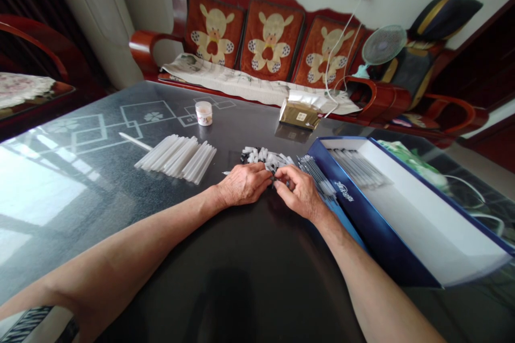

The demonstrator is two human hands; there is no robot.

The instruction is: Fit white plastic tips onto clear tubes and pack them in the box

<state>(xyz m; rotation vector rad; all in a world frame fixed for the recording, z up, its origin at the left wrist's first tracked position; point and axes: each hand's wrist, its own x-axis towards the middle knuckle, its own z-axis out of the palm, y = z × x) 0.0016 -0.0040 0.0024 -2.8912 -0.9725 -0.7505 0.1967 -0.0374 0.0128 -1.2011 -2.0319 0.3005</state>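
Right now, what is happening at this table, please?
A person works at a dark table. The left hand and right hand meet fingertip to fingertip on a small dark piece, too small to identify, just before a pile of small white caps. A row of translucent tubes lies to their left; an open blue box holding thin rods stands to their right.

Glossy table [100,187], translucent plastic tubes [177,156]
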